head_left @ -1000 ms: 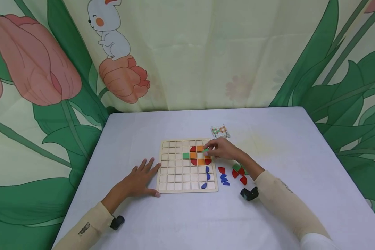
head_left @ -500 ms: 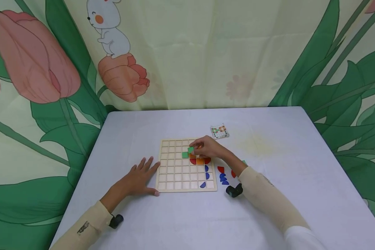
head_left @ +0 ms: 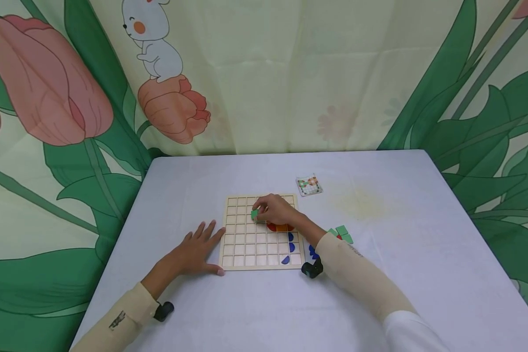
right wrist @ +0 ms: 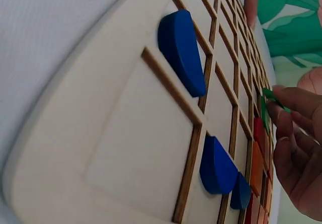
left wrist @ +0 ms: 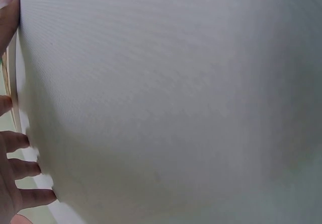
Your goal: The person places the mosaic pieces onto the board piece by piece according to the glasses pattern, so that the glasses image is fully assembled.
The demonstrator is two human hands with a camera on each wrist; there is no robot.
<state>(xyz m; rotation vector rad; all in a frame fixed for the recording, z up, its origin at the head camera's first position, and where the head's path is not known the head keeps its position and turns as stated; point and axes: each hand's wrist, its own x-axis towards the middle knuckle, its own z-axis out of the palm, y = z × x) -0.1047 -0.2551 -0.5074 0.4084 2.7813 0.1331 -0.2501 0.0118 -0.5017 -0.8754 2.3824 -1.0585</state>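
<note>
Over the upper part of the wooden grid board (head_left: pixel 239 250), my right hand (head_left: pixel 275 209) pinches a green square tile (head_left: pixel 254 214) between thumb and fingertips. The right wrist view has that tile (right wrist: pixel 277 100) tilted close above the cells, beside another green tile (right wrist: pixel 264 112) lying in the board. My left hand (head_left: pixel 198 254) lies spread on the table, its fingertips and thumb at the board's left edge. Red and orange pieces (head_left: pixel 282 228) sit in cells partly hidden under my right hand. Several blue curved pieces (right wrist: pixel 182 52) rest in cells along the board's right side.
Right of the board lie loose green square tiles (head_left: pixel 342 230) and blue pieces (head_left: pixel 312 252), partly covered by my right sleeve (head_left: pixel 356 274). A small pattern card (head_left: pixel 309 186) lies behind the board. A patterned curtain (head_left: pixel 290 88) hangs past the table's far edge.
My right hand has moved left across the board with the green tile, from the right columns to left of the red and orange pieces. The left hand stays at the board's edge.
</note>
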